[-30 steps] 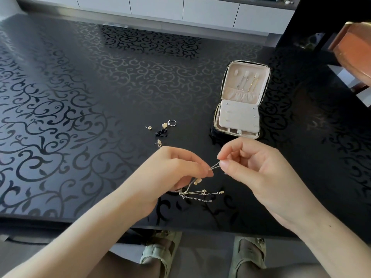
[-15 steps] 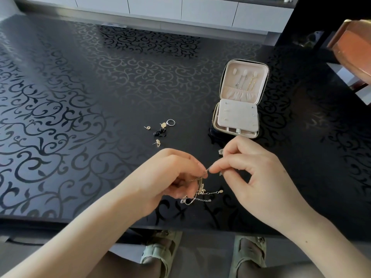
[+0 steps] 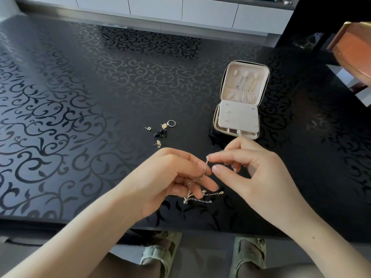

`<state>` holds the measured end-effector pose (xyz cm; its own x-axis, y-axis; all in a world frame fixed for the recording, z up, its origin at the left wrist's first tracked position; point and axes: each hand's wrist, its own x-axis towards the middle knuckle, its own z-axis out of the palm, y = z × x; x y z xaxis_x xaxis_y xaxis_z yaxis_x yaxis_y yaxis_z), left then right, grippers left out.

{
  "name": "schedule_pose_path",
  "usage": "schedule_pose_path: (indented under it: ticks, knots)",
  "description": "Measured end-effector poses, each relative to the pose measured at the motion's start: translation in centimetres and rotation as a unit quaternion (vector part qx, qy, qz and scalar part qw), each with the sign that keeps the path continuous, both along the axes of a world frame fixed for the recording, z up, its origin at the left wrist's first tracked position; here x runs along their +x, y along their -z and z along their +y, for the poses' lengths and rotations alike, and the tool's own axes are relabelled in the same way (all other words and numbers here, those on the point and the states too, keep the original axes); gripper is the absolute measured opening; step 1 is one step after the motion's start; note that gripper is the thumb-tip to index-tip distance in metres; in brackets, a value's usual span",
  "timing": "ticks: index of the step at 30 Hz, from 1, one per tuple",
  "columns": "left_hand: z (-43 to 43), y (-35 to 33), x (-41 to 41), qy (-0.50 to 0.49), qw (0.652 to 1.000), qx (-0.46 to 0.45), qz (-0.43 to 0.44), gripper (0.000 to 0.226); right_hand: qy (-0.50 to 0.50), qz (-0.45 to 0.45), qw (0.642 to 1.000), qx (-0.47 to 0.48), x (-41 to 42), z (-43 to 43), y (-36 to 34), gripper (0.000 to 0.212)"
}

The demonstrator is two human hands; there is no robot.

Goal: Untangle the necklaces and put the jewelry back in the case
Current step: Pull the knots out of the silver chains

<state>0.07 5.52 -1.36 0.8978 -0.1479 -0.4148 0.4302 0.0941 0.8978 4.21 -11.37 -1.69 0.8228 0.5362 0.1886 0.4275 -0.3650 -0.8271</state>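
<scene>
Thin tangled necklaces (image 3: 202, 194) of silver and gold chain hang between my hands just above the table's near edge. My left hand (image 3: 174, 177) holds the chains with curled fingers. My right hand (image 3: 247, 171) pinches a chain's upper end between thumb and forefinger. The small beige jewelry case (image 3: 239, 109) stands open beyond my right hand, lid upright with several pieces clipped inside. Loose on the table to its left lie a ring (image 3: 171, 123), small gold earrings (image 3: 158, 143) and a black piece (image 3: 160, 133).
The black table (image 3: 80, 97) with a scroll pattern stretches far to the left and back. A brown chair (image 3: 353, 49) stands at the far right. White cabinets (image 3: 180, 9) run along the back. My sandalled feet (image 3: 160, 255) show below the table edge.
My right hand has moved a little left and up, drawing the chain's end upward. The short stretch of chain between my hands now runs nearly upright instead of level.
</scene>
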Motion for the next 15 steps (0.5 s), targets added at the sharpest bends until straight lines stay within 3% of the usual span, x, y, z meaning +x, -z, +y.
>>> schedule_pose_path:
  ticks: [8, 15]
  knots:
    - [-0.48, -0.16, 0.16, -0.035, 0.999, -0.04, 0.007, 0.015, -0.02, 0.012, 1.0, 0.002, 0.07, 0.09, 0.22, 0.026]
    - [-0.35, 0.14, -0.07, -0.037, 0.996, -0.083, 0.012, 0.039, -0.03, -0.005, 1.0, -0.001, -0.27, 0.42, 0.33, 0.019]
